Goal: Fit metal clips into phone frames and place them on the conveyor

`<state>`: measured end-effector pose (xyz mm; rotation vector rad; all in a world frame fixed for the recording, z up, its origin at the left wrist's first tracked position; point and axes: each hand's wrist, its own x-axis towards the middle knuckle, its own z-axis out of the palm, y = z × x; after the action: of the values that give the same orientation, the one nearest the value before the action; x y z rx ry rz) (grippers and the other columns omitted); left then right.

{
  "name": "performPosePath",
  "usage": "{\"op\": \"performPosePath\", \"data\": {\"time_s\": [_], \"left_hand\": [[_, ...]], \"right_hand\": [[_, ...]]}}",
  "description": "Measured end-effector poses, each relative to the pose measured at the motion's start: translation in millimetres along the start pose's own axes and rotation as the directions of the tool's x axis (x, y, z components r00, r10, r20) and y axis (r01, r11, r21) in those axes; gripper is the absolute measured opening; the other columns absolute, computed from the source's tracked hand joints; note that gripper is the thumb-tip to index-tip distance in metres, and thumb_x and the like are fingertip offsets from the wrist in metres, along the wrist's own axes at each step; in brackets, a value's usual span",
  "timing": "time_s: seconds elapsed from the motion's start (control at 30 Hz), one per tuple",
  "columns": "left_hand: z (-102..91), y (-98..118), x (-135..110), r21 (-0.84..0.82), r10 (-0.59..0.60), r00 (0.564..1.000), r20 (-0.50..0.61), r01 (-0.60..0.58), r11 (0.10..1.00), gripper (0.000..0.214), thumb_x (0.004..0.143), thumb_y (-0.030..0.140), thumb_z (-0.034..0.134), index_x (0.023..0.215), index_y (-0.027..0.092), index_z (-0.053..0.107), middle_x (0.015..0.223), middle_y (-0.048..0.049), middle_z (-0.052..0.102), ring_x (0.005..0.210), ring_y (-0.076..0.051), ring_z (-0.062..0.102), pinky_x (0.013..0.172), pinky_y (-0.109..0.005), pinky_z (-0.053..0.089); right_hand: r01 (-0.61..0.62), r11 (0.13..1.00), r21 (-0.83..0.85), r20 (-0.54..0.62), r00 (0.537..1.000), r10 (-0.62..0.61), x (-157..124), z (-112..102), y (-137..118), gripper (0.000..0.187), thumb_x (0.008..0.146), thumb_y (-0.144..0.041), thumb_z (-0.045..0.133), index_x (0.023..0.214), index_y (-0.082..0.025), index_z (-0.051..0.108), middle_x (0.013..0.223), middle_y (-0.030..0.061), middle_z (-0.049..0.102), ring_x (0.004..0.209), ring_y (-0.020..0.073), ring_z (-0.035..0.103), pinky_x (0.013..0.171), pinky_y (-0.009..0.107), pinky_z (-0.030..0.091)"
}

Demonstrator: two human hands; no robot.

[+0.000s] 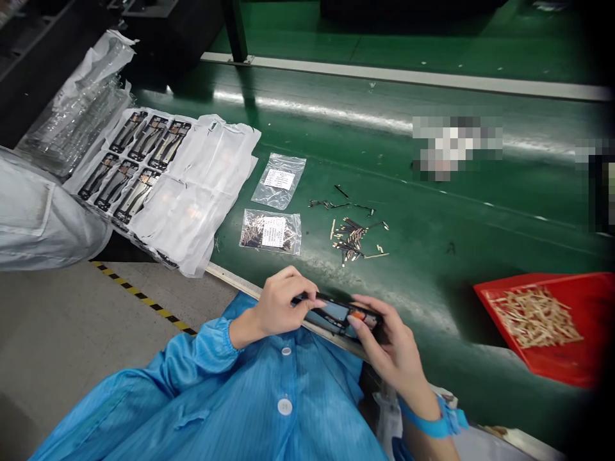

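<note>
Left hand (281, 304) is closing around the left end of a slim black frame (336, 314), its fingers curled over the edge; right hand (391, 349) is pinching the other end between thumb and fingers, neither hand opened wide. The frame's long axis is lying nearly level across the person's front, sloping slightly down toward the right hand, and the frame is spanning the gap between both hands above the pale edge rail (288, 307) of a green conveyor belt (432, 211). A small orange patch (369, 317) is showing nearer the right hand. A blue wrist strap (435, 419) is circling the right wrist. Farther out, loose slender parts (353, 237) are lying on the belt beside two labelled plastic bags (271, 232), while a red tray (533, 326) is sitting well off to the right.
</note>
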<state>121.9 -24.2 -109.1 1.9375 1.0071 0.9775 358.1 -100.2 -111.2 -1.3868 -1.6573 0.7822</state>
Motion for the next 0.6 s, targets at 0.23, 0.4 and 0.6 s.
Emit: {"op": "performPosePath", "data": {"time_s": [0.23,0.4,0.6], "left_hand": [[-25.6,32,17,-0.042,-0.328,0.938,0.110,0.334,0.942,0.019,0.088,0.024,0.080,0.092,0.022,0.062,0.087,0.0003,0.072,0.081,-0.019,0.070,0.074,-0.029,0.051],[-24.3,25,15,-0.087,-0.293,0.956,-0.008,0.291,0.953,0.017,0.096,0.025,0.076,0.112,0.023,0.069,0.110,-0.0059,0.075,0.107,-0.024,0.071,0.092,-0.033,0.053],[-11.6,-9,2,-0.026,-0.157,0.950,-0.271,0.156,0.987,0.036,0.108,0.028,0.060,0.143,0.024,0.058,0.139,-0.0138,0.065,0.125,-0.026,0.061,0.098,-0.036,0.050]], "right_hand": [[-0.519,0.809,0.276,0.275,0.849,0.451,6,-6,-14,0.038,0.106,-0.059,0.064,0.118,-0.023,0.067,0.087,0.0037,0.071,0.066,0.0165,0.062,0.055,0.025,0.051],[-0.531,0.800,0.280,0.330,0.836,0.439,51,-20,-18,0.048,0.098,-0.069,0.069,0.102,-0.021,0.070,0.075,0.0013,0.063,0.065,0.0160,0.056,0.057,0.026,0.045],[-0.459,0.860,0.224,-0.104,0.866,0.489,186,-46,28,0.047,0.103,-0.065,0.062,0.114,-0.019,0.069,0.086,0.0020,0.066,0.066,0.0154,0.057,0.055,0.027,0.046]]}}
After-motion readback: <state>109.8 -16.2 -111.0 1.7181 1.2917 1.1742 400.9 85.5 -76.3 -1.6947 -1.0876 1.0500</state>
